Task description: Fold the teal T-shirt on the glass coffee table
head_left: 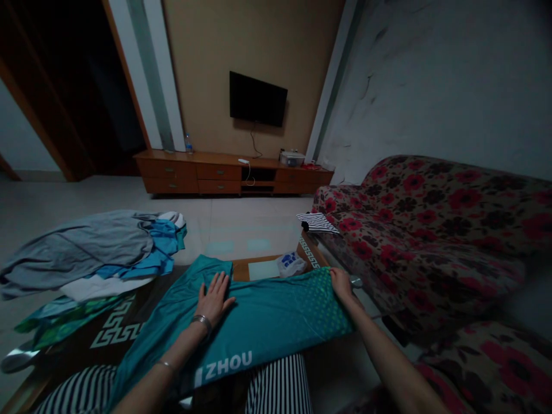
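A teal shirt (267,313) with white "ZHOU" lettering along its near edge lies spread sideways over the low table, its near side reaching over my striped legs. My left hand (214,299) rests flat on the cloth near its left part, fingers spread, with bracelets on the wrist. At the far right end, where the fabric carries a green dotted pattern, my right hand (340,283) pinches the shirt's upper corner. Left of the shirt sits a pile of clothes, with a grey garment (86,247) over blue, white and green ones (159,253).
Beyond the shirt, a plastic bag (291,264) lies on the table (241,269). A flowered sofa (414,230) stands at the right, with a folded striped cloth (318,222) at its near corner. A TV cabinet (172,172) runs along the back wall under a television (257,99).
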Available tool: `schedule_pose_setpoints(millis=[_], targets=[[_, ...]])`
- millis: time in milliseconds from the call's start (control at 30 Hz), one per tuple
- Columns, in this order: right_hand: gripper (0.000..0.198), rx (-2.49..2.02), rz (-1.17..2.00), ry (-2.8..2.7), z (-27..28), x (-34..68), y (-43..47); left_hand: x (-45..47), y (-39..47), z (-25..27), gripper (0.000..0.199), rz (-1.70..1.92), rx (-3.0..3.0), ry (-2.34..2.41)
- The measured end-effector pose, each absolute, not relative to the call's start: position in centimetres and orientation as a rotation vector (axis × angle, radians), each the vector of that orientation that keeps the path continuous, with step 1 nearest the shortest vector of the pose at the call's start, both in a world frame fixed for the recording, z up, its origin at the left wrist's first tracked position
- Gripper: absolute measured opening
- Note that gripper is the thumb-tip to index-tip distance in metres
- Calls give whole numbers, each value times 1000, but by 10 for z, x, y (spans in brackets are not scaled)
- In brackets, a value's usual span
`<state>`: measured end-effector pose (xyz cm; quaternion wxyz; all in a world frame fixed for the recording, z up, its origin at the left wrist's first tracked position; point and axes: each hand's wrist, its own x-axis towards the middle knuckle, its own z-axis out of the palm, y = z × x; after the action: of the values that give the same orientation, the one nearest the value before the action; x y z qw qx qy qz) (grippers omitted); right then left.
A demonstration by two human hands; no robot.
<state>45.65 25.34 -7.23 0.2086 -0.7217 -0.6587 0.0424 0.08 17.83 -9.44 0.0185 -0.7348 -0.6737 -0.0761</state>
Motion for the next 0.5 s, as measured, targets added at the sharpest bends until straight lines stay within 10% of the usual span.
schedule_pose_setpoints(millis=[500], targets=[[29,-2319,169,-1629,-108,476,322,19,177,-113,80,-197,-2243,-2131]])
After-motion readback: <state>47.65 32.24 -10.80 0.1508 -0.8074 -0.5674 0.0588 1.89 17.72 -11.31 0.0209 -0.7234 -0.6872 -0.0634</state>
